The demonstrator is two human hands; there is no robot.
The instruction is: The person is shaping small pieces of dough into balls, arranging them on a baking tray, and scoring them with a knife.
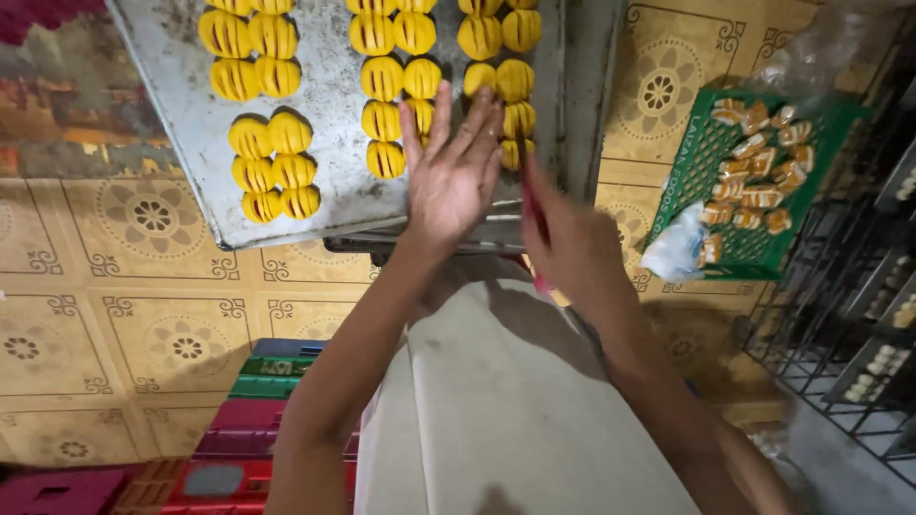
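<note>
The fingers [465,119] of the left hand [454,176] are spread flat and straight, gripping nothing, their tips resting over the yellow dough pieces [382,78] in the right-hand columns of the metal baking tray [191,133]. The right hand [572,246] is closed around a thin red tool [534,219], held just right of the left hand at the tray's near right corner; how its fingers wrap the tool is blurred and partly hidden.

In this head view the tray lies far and centre-left, its near edge jutting over a lower metal surface above the patterned tile floor [143,286]. Its long axis runs from near-left to far-right, slightly skewed. The dough pieces sit in paired columns, each scored with dark parallel grooves; the grooves mostly run near to far, along the columns.

The likely risks: the flat left palm could squash or smear the soft pieces beneath it, blurring their scoring. The red tool, moving fast enough to blur, could nick the left fingers close beside it. The tray's overhanging corner could tip if pressed hard.

To the right a green plastic crate [706,153] holds browned baked pieces [759,162], and stacked coloured crates [258,401] sit near-left.
</note>
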